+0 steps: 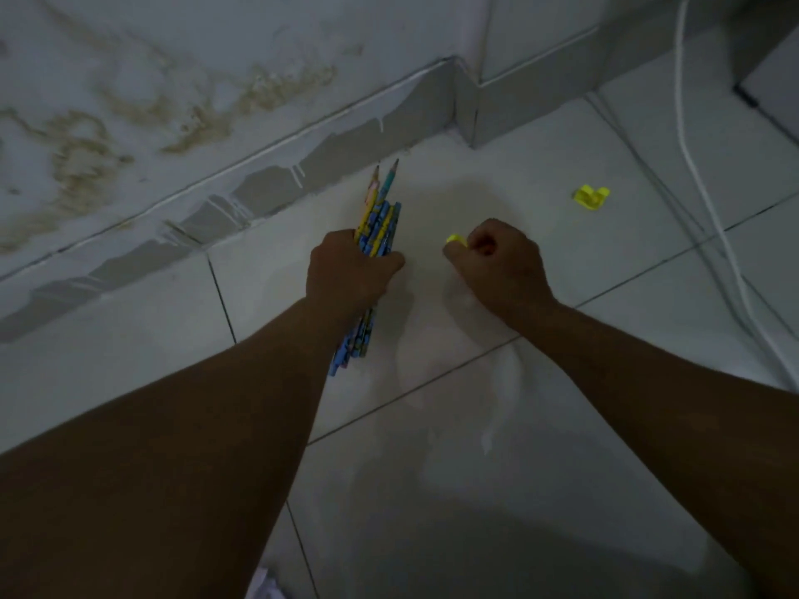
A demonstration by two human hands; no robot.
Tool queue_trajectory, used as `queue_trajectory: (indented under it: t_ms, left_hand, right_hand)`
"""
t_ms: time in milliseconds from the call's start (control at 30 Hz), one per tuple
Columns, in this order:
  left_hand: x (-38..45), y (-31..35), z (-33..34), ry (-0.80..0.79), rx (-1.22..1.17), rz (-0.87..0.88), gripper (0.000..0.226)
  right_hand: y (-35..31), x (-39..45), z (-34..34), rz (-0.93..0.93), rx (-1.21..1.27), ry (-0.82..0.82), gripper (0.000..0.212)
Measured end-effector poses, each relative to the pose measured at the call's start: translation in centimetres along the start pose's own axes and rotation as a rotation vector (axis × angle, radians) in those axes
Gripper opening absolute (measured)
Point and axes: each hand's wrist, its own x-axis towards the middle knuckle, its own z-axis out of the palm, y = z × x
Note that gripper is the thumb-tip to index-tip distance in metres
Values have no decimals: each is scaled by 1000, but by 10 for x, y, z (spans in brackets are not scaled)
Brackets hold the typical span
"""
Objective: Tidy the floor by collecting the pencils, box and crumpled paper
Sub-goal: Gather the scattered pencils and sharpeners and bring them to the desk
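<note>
the left hand (348, 270) grips a bundle of pencils (380, 222), fingers curled round the middle, tips pointing toward the skirting (268, 183) and the blunt ends sticking out below the wrist. the right hand (497, 261), farther from the skirting than the left, has its fingers curled and pinches a small yellow scrap (456, 239) just off the floor (432, 425). a second yellow piece (591, 196) lies on the tiles farther along the skirting, beyond the right hand, near the white cables (713, 218). something pale, perhaps crumpled paper (266, 587), shows at the bottom edge, well away from the skirting; too dim to be sure. no box is in view.

risks, as a guess: the bundle is held one-handed and unevenly, two pencils jutting ahead, so a loose grip could let some slide out and scatter. the pinch on the scrap looks slight and could slip. reaching for the second piece brings the hand near the cables, which might snag.
</note>
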Motion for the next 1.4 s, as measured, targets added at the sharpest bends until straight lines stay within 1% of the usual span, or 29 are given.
queue_trajectory:
  t_ms: [33,100,167,267,400,467,533,600,667,700,767,833,933,1000,1033,1167,1233,1267,1333,1400]
  left_hand:
    - [2,4,-1,-1,-8,5,24]
    - [6,12,-2,-4,-8,27,25]
    - [8,17,2,-13,-18,41,26]
    - [8,25,11,-50,-25,57,26]
    - [7,35,23,-91,-2,59,32]
    - [8,40,28,-117,6,61,33]
    - [11,44,31,-135,6,59,32]
    - [16,50,33,-145,5,50,34]
    - [19,56,36,-149,4,54,35]
    - [20,58,37,-146,7,60,36]
    - [21,59,43,-145,16,60,38]
    - [22,57,51,-153,26,54,34]
    - [21,57,59,-167,48,66,30]
    - [19,60,63,-163,52,66,32]
    - [19,61,64,-160,53,66,33]
    - [20,67,69,-159,47,59,37]
    - [20,71,71,-150,21,57,37]
    - [20,74,72,-146,9,54,38]
    - [20,79,75,-145,-25,51,35]
    - [21,85,79,-144,-69,50,28]
  right_hand:
    - [-5,3,-6,124,182,5,36]
    - [-13,8,-18,320,462,-32,28]
    - [-15,9,-26,423,594,-84,17]
    - [-11,9,-30,451,657,-130,18]
    - [-4,10,-38,422,688,-128,20]
    - [0,12,-44,393,668,-121,21]
    - [8,16,-47,336,566,-130,19]
    - [17,19,-48,224,390,-116,17]
    - [26,19,-47,101,182,-96,9]
    - [29,17,-46,48,86,-113,7]
    - [35,13,-44,-57,-63,-156,16]
    - [38,10,-41,-132,-218,-178,24]
    - [42,10,-40,-181,-365,-154,23]
    - [46,9,-41,-188,-388,-164,34]
    - [47,8,-41,-193,-392,-177,36]
    - [53,10,-40,-187,-443,-227,26]
    - [56,12,-41,-144,-400,-210,26]
    - [57,13,-42,-104,-346,-181,25]
    - [58,17,-48,27,-175,-62,24]
    - [55,19,-61,222,112,51,25]
